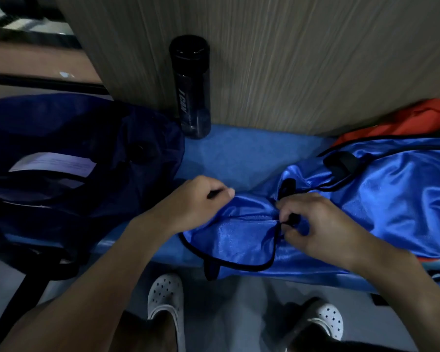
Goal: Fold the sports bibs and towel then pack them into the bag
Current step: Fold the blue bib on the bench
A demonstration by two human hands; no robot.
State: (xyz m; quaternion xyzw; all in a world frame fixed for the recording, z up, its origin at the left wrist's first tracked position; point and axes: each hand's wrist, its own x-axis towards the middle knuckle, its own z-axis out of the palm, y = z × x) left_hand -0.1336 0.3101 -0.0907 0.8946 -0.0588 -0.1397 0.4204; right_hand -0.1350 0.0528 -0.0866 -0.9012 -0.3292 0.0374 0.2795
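A shiny blue sports bib (381, 199) with black trim lies across the right half of a blue surface. My left hand (196, 199) pinches the bib's black-edged corner at the left. My right hand (313, 224) grips a bunched fold and black strap near the bib's middle. An orange bib (417, 118) lies behind the blue one at the far right. The dark navy bag (69, 174) sits open on the left, a white label showing inside. A lighter blue towel (239, 153) appears spread flat under the bib.
A dark water bottle (191, 87) stands upright against a wood-grain panel (290, 59) behind the surface. Below the surface's front edge I see my two feet in white perforated clogs (165, 298) on a grey floor.
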